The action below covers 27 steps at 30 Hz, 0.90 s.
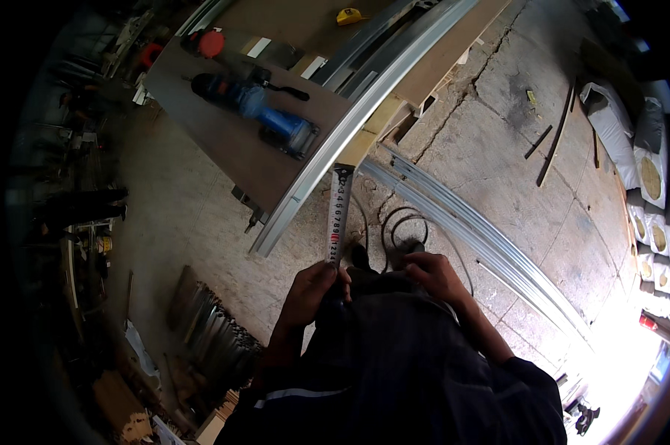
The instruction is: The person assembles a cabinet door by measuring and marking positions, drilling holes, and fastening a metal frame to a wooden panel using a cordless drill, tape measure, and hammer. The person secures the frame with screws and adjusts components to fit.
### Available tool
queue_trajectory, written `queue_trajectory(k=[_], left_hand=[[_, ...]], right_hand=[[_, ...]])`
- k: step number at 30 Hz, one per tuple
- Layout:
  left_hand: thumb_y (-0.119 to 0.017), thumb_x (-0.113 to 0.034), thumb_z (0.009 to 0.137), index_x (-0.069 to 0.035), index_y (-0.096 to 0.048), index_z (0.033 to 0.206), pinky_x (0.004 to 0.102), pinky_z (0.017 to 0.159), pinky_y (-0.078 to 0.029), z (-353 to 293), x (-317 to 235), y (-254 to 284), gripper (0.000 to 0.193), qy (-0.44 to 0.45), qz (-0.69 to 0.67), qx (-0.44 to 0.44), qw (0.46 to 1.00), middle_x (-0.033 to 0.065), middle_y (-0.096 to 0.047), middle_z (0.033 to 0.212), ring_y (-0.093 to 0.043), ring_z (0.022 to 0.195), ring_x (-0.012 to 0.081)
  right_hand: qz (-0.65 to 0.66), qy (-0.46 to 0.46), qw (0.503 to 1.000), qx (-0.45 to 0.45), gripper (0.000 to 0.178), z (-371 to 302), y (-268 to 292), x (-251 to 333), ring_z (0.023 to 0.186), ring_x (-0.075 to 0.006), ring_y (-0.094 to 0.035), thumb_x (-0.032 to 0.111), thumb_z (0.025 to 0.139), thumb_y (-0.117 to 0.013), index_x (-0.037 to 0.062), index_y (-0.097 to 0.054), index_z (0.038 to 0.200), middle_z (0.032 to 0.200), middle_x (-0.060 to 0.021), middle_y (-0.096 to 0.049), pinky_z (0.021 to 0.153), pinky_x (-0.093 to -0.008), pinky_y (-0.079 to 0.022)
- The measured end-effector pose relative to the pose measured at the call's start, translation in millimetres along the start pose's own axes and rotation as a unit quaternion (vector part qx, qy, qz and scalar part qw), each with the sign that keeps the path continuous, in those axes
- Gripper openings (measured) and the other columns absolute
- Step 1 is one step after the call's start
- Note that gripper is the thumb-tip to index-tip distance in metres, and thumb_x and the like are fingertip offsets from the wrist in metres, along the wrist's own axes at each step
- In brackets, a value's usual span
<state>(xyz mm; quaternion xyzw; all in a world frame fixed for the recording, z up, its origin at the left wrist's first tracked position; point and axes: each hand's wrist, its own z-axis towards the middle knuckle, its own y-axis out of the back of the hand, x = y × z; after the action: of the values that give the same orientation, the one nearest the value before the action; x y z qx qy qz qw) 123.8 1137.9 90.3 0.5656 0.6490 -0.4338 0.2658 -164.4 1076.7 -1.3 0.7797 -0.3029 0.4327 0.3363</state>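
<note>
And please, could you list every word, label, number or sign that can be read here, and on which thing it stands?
Tape measure: black numbers and a red mark on a pale strip; I will not copy them out.
Blue power tool: any print is too blurred to read.
Yellow object: any print is too small.

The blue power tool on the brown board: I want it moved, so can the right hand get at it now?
Probably not without leaning or stepping in: the right hand is near the body, with the extended tape and metal profile between it and the blue power tool.
</note>
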Motion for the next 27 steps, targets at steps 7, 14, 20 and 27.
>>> queue_trajectory(k=[7,14,20,27], left_hand=[[-0.049,-0.025,0.110,0.003,-0.066,0.105,0.0356,0.081,-0.054,33.0,9.0,-49.2,0.033,-0.012,0.135,-0.011,0.991,0.0101,-0.067,0.086,-0.066,0.085,0.0178],[-0.053,-0.026,0.109,0.001,-0.067,0.106,0.0296,0.081,-0.049,53.4,1.1,-77.9,0.031,-0.033,0.173,0.018,0.984,0.0054,-0.068,0.086,-0.064,0.085,0.0127],[-0.056,-0.026,0.107,0.000,-0.068,0.103,0.0279,0.075,-0.048,55.8,4.1,-86.4,0.029,-0.053,0.164,0.010,0.985,0.0037,-0.067,0.084,-0.061,0.080,0.0103],[-0.058,-0.029,0.106,0.000,-0.068,0.096,0.0290,0.072,-0.048,55.3,10.6,-87.5,0.032,-0.054,0.200,-0.030,0.978,0.0039,-0.065,0.078,-0.061,0.076,0.0108]], right_hand=[[0.011,-0.031,0.999,-0.016,0.040,-22.6,43.2,-28.5,0.106,-0.0323,-0.072,0.025,0.094,-0.065,-0.0046,-0.069,0.121,0.108,-0.0252,-0.074,0.094,-0.0399,-0.053],[0.054,-0.059,0.996,-0.048,0.039,-30.4,63.7,-32.1,0.086,-0.0192,-0.072,0.023,0.094,-0.064,-0.0055,-0.070,0.120,0.094,-0.0159,-0.076,0.079,-0.0333,-0.056],[0.077,-0.058,0.994,-0.042,0.039,-28.4,66.6,-48.9,0.081,-0.0192,-0.071,0.023,0.094,-0.064,-0.0057,-0.070,0.119,0.091,-0.0151,-0.075,0.075,-0.0339,-0.055],[0.081,-0.041,0.995,-0.032,0.038,-26.6,65.2,-54.5,0.076,-0.0151,-0.068,0.020,0.096,-0.062,-0.0095,-0.068,0.119,0.087,-0.0104,-0.073,0.068,-0.0309,-0.054]])
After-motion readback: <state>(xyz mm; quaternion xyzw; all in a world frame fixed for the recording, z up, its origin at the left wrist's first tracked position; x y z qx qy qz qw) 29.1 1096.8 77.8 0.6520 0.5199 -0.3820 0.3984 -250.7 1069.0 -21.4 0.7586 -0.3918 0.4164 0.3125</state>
